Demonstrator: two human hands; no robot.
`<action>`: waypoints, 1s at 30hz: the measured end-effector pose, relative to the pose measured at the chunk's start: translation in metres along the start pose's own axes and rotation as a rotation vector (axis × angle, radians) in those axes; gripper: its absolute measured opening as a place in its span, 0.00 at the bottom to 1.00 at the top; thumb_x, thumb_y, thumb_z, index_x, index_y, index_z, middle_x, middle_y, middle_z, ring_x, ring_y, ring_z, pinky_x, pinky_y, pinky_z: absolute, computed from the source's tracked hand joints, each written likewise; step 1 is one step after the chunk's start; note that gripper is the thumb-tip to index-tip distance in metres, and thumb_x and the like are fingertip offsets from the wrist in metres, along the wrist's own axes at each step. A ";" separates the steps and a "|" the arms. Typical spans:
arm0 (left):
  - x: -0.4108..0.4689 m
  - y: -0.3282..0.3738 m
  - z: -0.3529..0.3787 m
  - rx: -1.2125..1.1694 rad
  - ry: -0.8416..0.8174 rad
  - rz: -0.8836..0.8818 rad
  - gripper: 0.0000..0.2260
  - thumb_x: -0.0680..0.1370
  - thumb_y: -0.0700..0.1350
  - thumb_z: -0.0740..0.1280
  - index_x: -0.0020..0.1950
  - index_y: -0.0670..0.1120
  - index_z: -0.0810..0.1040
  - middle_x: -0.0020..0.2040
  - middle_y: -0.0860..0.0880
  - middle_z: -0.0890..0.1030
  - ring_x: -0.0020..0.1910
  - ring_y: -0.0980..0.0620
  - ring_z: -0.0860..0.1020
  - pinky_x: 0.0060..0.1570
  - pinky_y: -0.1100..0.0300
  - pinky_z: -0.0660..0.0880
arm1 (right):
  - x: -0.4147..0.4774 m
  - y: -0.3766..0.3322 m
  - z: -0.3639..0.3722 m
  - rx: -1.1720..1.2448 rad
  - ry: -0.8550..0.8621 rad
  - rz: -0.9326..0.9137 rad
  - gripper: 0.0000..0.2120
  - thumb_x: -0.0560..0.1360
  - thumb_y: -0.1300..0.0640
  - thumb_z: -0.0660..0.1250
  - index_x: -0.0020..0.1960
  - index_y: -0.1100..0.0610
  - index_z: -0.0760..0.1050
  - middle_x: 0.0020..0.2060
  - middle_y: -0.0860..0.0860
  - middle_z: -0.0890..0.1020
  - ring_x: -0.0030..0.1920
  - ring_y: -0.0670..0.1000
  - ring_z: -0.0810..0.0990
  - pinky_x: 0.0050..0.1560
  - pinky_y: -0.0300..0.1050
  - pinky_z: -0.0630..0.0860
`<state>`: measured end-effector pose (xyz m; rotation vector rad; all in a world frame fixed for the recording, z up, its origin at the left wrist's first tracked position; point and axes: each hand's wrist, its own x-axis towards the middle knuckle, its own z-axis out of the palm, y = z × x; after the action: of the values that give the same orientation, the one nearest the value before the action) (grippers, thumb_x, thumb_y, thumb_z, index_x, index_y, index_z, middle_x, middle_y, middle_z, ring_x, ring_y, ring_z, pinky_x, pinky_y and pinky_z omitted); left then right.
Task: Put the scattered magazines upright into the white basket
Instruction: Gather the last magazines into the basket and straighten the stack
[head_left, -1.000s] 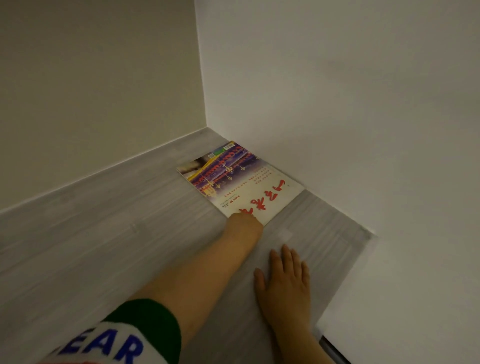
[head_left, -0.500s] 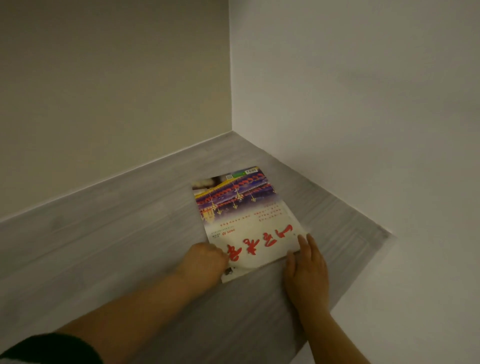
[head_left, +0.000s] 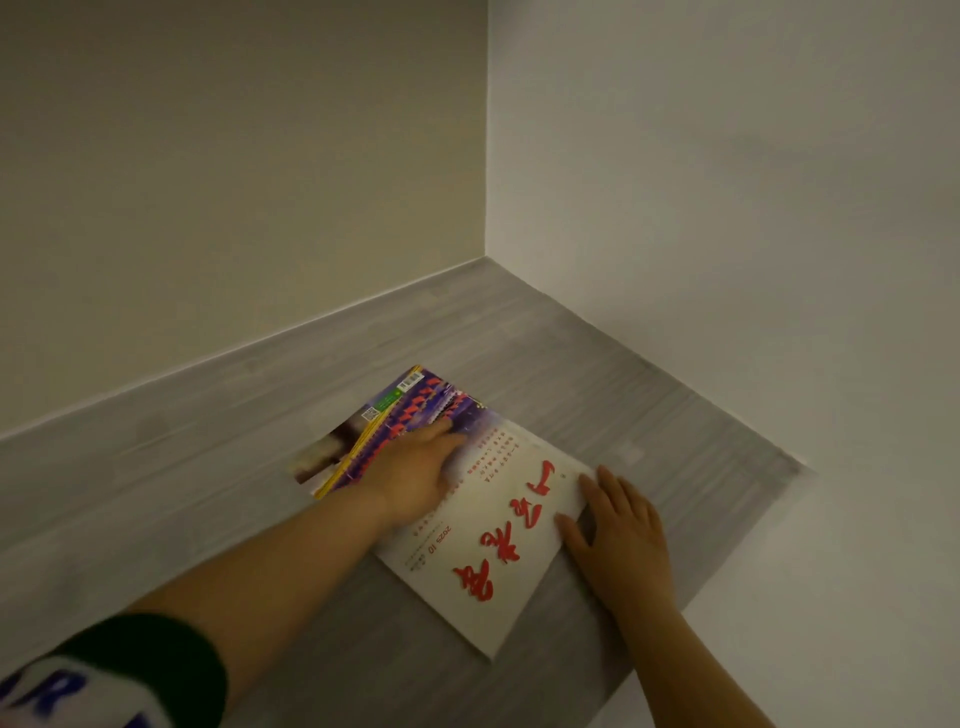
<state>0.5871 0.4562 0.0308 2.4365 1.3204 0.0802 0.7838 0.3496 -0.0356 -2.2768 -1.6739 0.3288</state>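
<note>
A magazine with a white cover, red brush lettering and a colourful photo lies flat on the grey floor in a corner. My left hand lies on the middle of the cover with its fingers stretched out. My right hand rests flat on the floor at the magazine's right edge, thumb and fingertips touching the cover's corner. No white basket is in view.
Two pale walls meet just behind the magazine and close off the far and right sides. Bare grey floor extends to the left and towards me.
The magazine has slid towards me and turned clockwise. My left hand moved from its near corner onto the middle of the cover. My right hand stayed at the right edge.
</note>
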 end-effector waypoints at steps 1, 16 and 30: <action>0.014 -0.003 -0.001 -0.065 -0.036 -0.030 0.23 0.76 0.48 0.61 0.70 0.50 0.61 0.74 0.49 0.61 0.71 0.47 0.60 0.71 0.50 0.60 | 0.001 0.001 0.001 0.007 0.005 0.000 0.31 0.74 0.37 0.50 0.72 0.49 0.50 0.75 0.48 0.53 0.74 0.51 0.48 0.71 0.46 0.41; 0.105 0.004 -0.011 0.313 -0.369 0.044 0.34 0.62 0.57 0.74 0.63 0.48 0.66 0.63 0.47 0.70 0.62 0.46 0.67 0.65 0.53 0.59 | 0.007 0.003 0.005 0.019 -0.001 0.016 0.32 0.73 0.35 0.49 0.73 0.47 0.48 0.75 0.46 0.52 0.74 0.48 0.46 0.68 0.43 0.37; 0.050 0.006 -0.018 0.279 -0.267 -0.085 0.19 0.72 0.48 0.67 0.58 0.41 0.69 0.59 0.41 0.76 0.56 0.43 0.75 0.50 0.55 0.70 | 0.003 -0.001 -0.003 0.105 0.015 0.040 0.33 0.73 0.37 0.54 0.72 0.49 0.50 0.73 0.47 0.57 0.74 0.49 0.51 0.73 0.46 0.46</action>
<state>0.6157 0.4992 0.0435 2.4978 1.3859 -0.4644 0.7853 0.3525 -0.0325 -2.2329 -1.5665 0.3980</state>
